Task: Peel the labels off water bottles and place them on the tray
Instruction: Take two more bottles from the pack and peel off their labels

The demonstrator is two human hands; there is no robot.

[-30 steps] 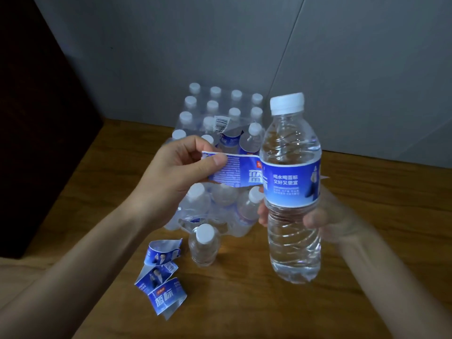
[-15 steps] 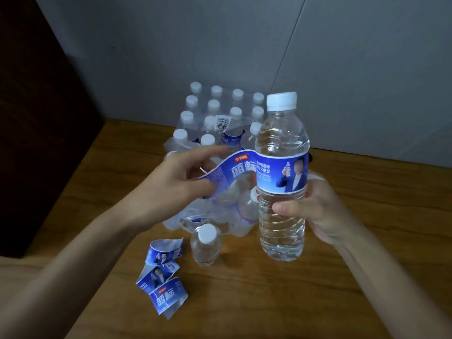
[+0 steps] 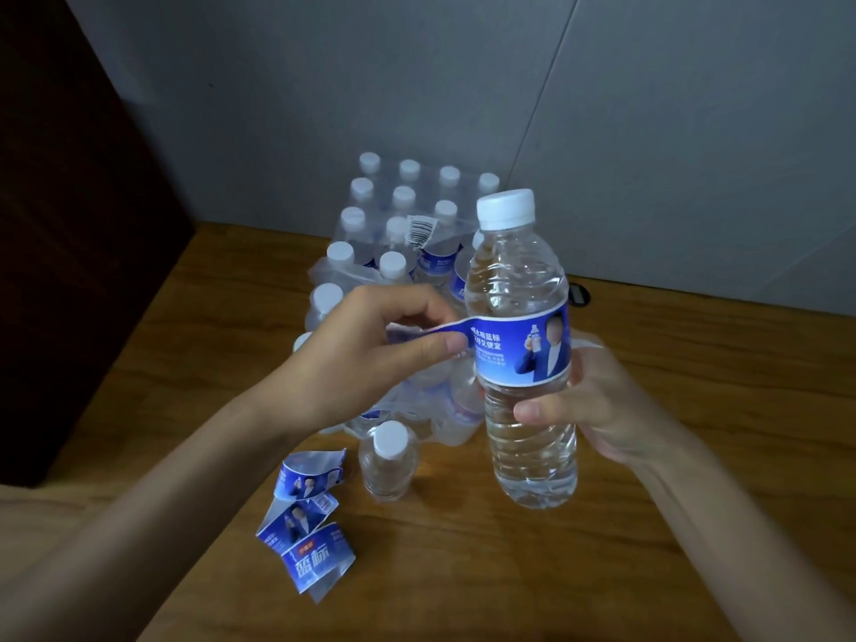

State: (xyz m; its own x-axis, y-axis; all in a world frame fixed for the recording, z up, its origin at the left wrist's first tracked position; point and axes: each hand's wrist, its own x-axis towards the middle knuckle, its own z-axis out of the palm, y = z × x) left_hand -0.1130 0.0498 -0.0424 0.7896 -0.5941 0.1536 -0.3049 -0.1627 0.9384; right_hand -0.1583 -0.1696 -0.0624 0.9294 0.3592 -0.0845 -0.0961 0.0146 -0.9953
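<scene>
One water bottle (image 3: 525, 363) stands upright in the air, gripped low by the right hand (image 3: 597, 405); its blue label (image 3: 523, 347) is half loose, the free end pinched by the left hand (image 3: 366, 359), above three peeled labels (image 3: 305, 521) on the wooden bench (image 3: 695, 456)

Wooden table (image 3: 695, 479), surface contents.
Shrink-wrapped pack of capped water bottles (image 3: 393, 252) stands at back by the wall; one unlabelled bottle (image 3: 388, 461) upright just before it; three peeled blue labels (image 3: 308, 521) lie clustered near its left.
</scene>
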